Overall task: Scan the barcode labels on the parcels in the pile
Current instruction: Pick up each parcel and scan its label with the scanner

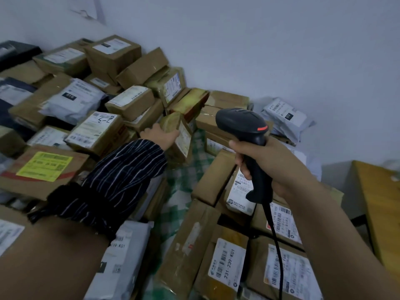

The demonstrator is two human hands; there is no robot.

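Mid-scan, gripping the small yellowish taped cardboard parcel (172,123) in left hand (159,136), white label (183,138) just past the thumb, right hand (270,167) wrapped round the black pistol-grip scanner (241,123), next probably just aiming at that label.

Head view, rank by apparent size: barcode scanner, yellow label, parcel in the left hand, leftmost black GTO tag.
1. Barcode scanner.
2. Yellow label and parcel in left hand look alike; parcel lies farther, so unranked.
3. Leftmost black GTO tag.
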